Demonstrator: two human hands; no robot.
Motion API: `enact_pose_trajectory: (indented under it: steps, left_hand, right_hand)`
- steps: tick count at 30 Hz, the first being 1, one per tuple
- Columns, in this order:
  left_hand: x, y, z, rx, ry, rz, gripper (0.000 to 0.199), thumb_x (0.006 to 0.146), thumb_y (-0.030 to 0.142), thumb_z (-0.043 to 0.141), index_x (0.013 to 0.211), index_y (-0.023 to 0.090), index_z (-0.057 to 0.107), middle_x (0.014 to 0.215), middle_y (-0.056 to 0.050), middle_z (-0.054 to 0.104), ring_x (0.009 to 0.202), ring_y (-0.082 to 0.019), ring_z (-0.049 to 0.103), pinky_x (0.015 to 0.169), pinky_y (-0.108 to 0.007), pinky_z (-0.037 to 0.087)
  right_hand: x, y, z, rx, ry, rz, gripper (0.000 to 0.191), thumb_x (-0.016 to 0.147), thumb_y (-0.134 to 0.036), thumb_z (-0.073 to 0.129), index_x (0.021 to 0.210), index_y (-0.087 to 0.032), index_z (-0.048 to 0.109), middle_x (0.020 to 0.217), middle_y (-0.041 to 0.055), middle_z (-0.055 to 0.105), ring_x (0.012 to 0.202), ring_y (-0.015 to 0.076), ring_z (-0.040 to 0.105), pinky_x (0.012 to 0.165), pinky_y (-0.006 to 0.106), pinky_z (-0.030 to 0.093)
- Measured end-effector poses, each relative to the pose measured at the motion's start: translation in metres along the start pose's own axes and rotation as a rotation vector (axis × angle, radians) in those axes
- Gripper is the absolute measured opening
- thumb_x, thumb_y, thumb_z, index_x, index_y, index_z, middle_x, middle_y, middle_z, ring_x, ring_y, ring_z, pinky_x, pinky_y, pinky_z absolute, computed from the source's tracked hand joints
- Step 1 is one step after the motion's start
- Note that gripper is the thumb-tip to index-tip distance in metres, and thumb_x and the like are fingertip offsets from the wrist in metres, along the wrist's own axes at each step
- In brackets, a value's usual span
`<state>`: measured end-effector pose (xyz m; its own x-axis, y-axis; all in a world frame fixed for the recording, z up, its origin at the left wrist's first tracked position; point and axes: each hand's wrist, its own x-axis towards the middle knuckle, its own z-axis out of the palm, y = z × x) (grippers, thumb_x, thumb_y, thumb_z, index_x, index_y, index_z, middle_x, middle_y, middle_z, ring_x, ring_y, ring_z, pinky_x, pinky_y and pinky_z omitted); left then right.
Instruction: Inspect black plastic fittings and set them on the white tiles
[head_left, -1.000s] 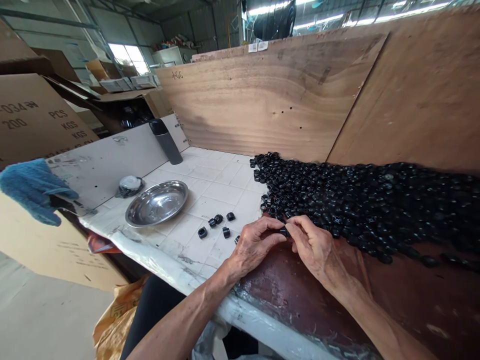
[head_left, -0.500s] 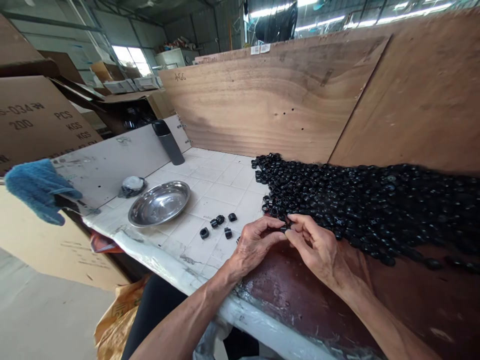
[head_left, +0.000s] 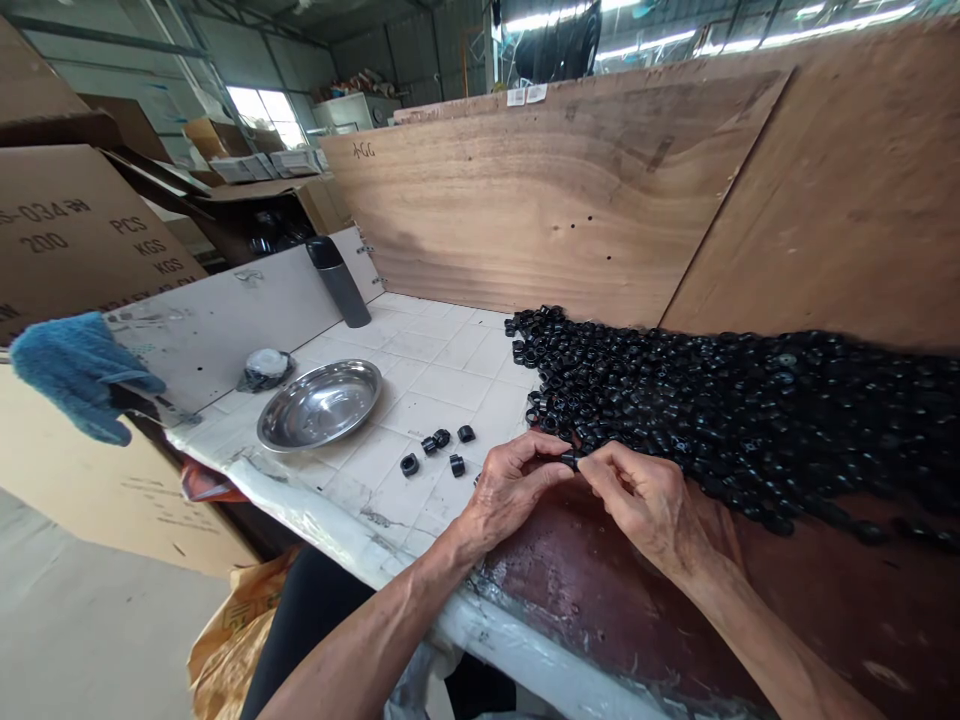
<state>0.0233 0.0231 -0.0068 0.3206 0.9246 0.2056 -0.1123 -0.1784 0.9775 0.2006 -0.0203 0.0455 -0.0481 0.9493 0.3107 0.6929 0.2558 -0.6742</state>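
Note:
My left hand (head_left: 517, 480) pinches a small black plastic ring (head_left: 571, 459) between thumb and fingertips at the near edge of the pile. My right hand (head_left: 637, 495) is closed against the ring's right side, its thumb and bent fingers pressed together on it. Much of the ring is hidden by the fingers. Beyond both hands spreads a big pile of black plastic rings (head_left: 720, 400). Left of my left hand, several loose black rings (head_left: 442, 438) lie on the white tiled tabletop (head_left: 435, 385).
A shallow steel bowl (head_left: 321, 405) stands at the left, with a wrapped white lump (head_left: 266, 368) behind it. A dark bottle (head_left: 341, 285) leans by the side board. A blue cloth (head_left: 75, 375) hangs over the left edge. A tall wooden panel (head_left: 525, 200) closes off the back.
My right hand has turned, its fingers curling in from spread around the ring to a tight pinch at its right side. My left hand has stayed nearly still.

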Motion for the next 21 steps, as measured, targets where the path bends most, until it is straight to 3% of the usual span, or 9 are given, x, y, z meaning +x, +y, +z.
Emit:
enact_pose_trajectory:
  steps: [2, 6, 10, 14, 18, 21]
  left_hand:
    - [0.0, 0.001, 0.0, -0.021, 0.005, -0.001, 0.021, 0.082, 0.033, 0.078, 0.099, 0.02, 0.075, 0.104, -0.006, 0.074, 0.1, -0.022, 0.068, 0.097, -0.035, 0.052]
    - [-0.001, 0.003, 0.001, -0.014, 0.01, -0.027, 0.023, 0.081, 0.034, 0.079, 0.099, 0.02, 0.075, 0.104, -0.006, 0.074, 0.1, -0.022, 0.068, 0.097, -0.036, 0.052]
    - [-0.001, 0.003, 0.001, -0.072, 0.014, -0.037, 0.022, 0.08, 0.033, 0.079, 0.098, 0.019, 0.075, 0.105, -0.006, 0.073, 0.1, -0.022, 0.067, 0.098, -0.036, 0.051]
    - [-0.001, 0.004, 0.002, -0.068, 0.0, -0.043, 0.021, 0.079, 0.031, 0.08, 0.097, 0.02, 0.076, 0.103, -0.005, 0.074, 0.098, -0.021, 0.068, 0.097, -0.035, 0.051]
    - [-0.001, 0.009, 0.003, -0.152, 0.011, -0.108, 0.023, 0.078, 0.032, 0.081, 0.096, 0.019, 0.076, 0.101, -0.004, 0.074, 0.094, -0.02, 0.068, 0.092, -0.033, 0.051]
    - [-0.001, 0.011, 0.003, -0.185, 0.006, -0.136, 0.023, 0.076, 0.03, 0.082, 0.095, 0.019, 0.076, 0.1, -0.004, 0.073, 0.092, -0.018, 0.067, 0.09, -0.031, 0.051]
  right_hand:
    - [0.0, -0.002, -0.002, 0.031, 0.001, -0.024, 0.02, 0.092, -0.037, 0.057, 0.084, -0.023, 0.069, 0.066, -0.0012, 0.067, 0.058, 0.0161, 0.063, 0.056, 0.024, 0.049]
    - [-0.001, 0.002, 0.0, -0.003, -0.019, -0.007, 0.028, 0.094, -0.036, 0.056, 0.07, -0.023, 0.065, 0.059, -0.001, 0.064, 0.056, 0.0161, 0.062, 0.057, 0.025, 0.049]
    - [-0.002, 0.011, 0.007, 0.082, 0.028, -0.056, 0.018, 0.092, -0.037, 0.058, 0.094, -0.022, 0.069, 0.071, 0.0003, 0.07, 0.062, 0.0177, 0.065, 0.061, 0.026, 0.051]
    - [-0.002, 0.015, 0.012, 0.106, 0.01, 0.018, 0.03, 0.097, -0.038, 0.052, 0.074, -0.023, 0.062, 0.057, -0.0015, 0.062, 0.052, 0.0154, 0.06, 0.056, 0.026, 0.049]
    - [-0.002, 0.016, 0.014, 0.142, 0.038, -0.06, 0.018, 0.093, -0.037, 0.058, 0.099, -0.022, 0.067, 0.082, 0.0024, 0.073, 0.069, 0.0176, 0.068, 0.066, 0.026, 0.054]
    - [-0.003, 0.016, 0.014, 0.143, -0.006, 0.009, 0.019, 0.094, -0.038, 0.058, 0.091, -0.022, 0.066, 0.064, -0.0011, 0.066, 0.056, 0.0164, 0.064, 0.057, 0.025, 0.051]
